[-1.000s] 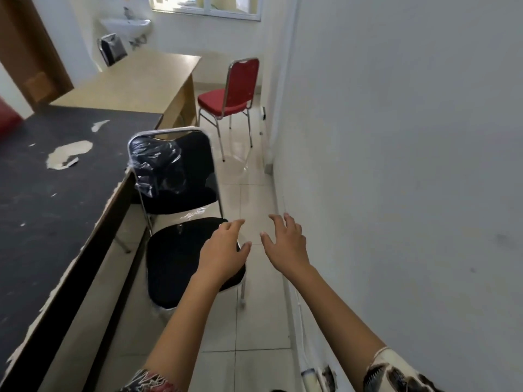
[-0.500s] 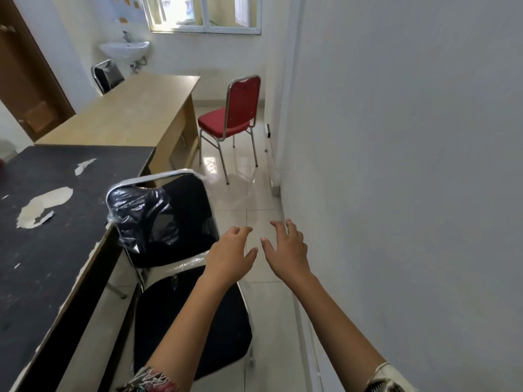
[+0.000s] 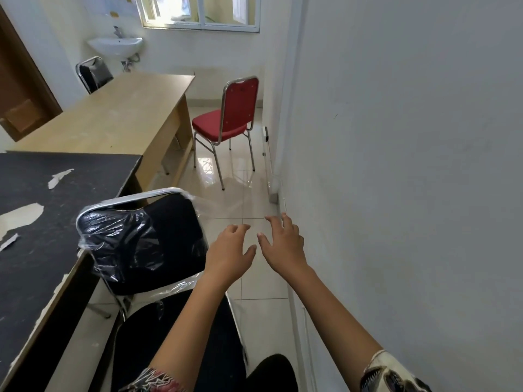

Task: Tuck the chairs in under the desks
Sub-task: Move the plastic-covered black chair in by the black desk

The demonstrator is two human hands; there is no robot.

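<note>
While both hands hang empty over the aisle, the scene runs left to right like this:

Black desk: at 9 o'clock, its dark top chipped pale in patches, edge toward the aisle.

Black chair: at 7 o'clock, beside that desk's edge; backrest wrapped in crinkled clear plastic, seat out in the aisle, so I judge it not tucked in.

Wooden desk: at 11 o'clock, beyond the black one; another dark chair stands at its far side, near the sink.

Left hand: near centre, fingers spread and slightly curled, holding nothing, hovering above the black seat's right edge.

Red chair: at 12 o'clock, pulled clear of the wooden desk, seat side-on to it.

Right hand: just beside the left, fingers apart, empty, close to the white wall.

Handling: thin chrome tube frames and padded seats look light and stiff; likely easy to slide on glossy tile. The plastic wrap may slip underhand.

Where to hold: the bare chrome top rail of the backrest, both hands, then push toward the desk.
</note>
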